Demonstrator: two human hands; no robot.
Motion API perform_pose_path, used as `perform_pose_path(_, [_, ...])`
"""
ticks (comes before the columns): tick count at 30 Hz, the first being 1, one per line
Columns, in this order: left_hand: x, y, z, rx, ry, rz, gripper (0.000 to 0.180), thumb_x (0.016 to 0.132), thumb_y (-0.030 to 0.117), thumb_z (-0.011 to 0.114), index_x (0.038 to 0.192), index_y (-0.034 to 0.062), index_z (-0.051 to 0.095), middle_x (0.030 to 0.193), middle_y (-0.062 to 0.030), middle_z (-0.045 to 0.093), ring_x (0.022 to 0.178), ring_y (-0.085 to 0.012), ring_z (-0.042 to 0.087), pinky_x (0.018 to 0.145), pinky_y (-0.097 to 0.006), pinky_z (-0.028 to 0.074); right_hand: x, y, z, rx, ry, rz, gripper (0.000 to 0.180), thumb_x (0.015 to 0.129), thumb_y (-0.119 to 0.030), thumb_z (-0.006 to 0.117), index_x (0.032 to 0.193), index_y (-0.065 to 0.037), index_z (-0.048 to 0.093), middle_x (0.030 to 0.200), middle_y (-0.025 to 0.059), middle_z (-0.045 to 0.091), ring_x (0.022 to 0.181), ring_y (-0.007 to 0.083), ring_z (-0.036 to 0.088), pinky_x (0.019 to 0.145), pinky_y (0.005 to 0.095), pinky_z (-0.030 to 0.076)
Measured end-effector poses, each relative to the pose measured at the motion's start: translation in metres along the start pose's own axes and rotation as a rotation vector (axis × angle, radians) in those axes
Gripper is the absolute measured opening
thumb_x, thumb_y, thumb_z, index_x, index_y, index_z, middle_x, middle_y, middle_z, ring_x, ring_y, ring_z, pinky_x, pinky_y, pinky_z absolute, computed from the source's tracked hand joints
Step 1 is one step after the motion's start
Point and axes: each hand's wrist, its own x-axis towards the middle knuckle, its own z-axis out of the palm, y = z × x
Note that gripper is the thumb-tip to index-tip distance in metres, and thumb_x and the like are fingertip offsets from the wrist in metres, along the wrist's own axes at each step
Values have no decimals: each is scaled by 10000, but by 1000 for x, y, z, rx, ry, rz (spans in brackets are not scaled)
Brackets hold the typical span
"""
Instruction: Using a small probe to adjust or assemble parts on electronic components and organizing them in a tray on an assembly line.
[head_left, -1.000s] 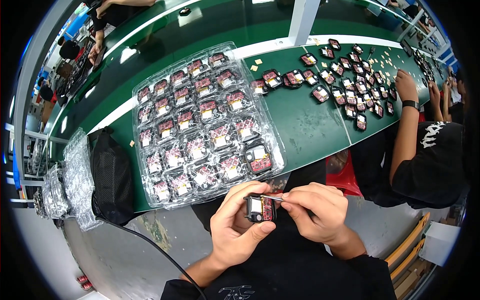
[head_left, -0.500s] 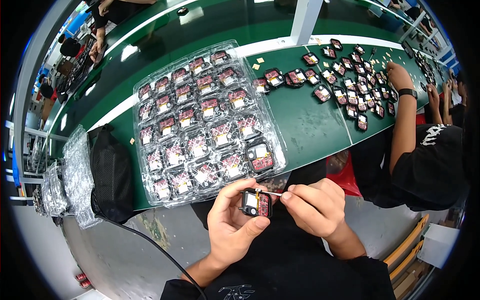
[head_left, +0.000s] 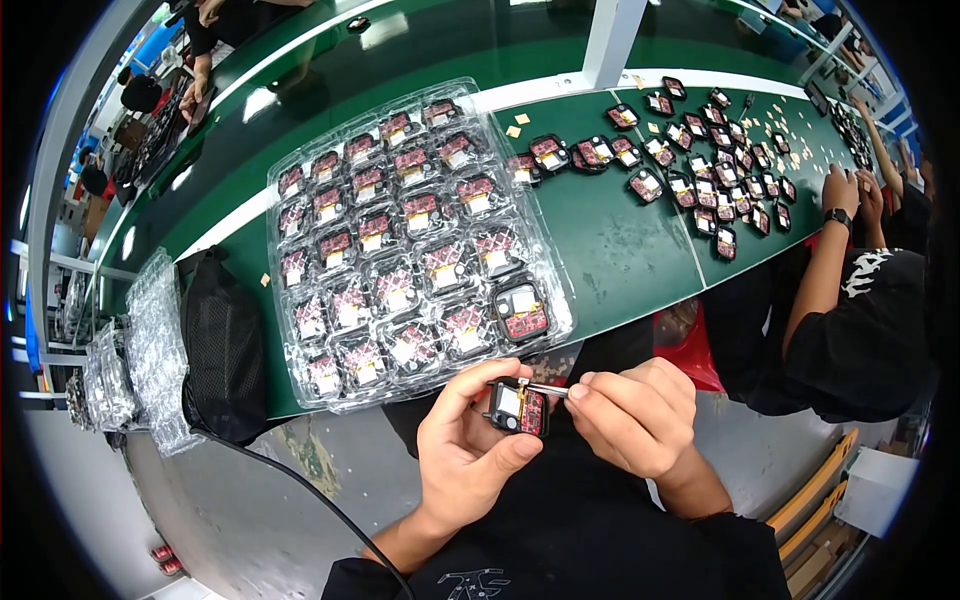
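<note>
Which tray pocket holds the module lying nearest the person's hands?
The pocket at the clear plastic tray's near right corner: its black-framed module sits just above the left hand and right hand.

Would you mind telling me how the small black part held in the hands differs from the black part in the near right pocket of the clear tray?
The small black red-and-white-faced part in the hands is held clear of the green table, tilted between left hand fingers; the black part in the clear plastic tray's near right pocket lies flat. A thin metal tool in the right hand touches the held one; nothing touches the trayed one. Both look alike in kind.
</note>
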Motion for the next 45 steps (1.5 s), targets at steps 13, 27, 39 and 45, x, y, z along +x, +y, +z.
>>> perform_pose_path(13, [0,1,-1,106,13,47,659,838,119,877,1372,-65,538,1355,-150,553,1278,-222,548,1057,-338,463,-1,-4,5,371,-8,294,251,706,12,843,938,-16,750,854,80,720,606,187,633,524,290,468])
perform_pose_path(27, [1,3,1,137,-3,98,654,822,44,870,1378,-64,541,1386,-152,512,1241,-219,591,985,-306,525,-1,-9,7,174,-34,190,262,700,17,834,943,0,738,832,67,701,612,190,629,525,296,473])
perform_pose_path(39, [3,12,2,217,-39,92,675,814,-6,857,1407,-77,541,1377,-130,506,1199,-195,603,953,-297,526,-4,0,7,206,39,142,250,716,5,843,935,-5,724,838,99,710,557,192,596,485,282,432])
perform_pose_path(45, [4,8,0,200,-66,92,667,818,-31,846,1404,-92,535,1380,-122,491,1206,-203,602,971,-303,520,-3,3,4,210,-19,140,261,691,14,837,931,6,734,847,81,702,607,185,619,515,282,479])
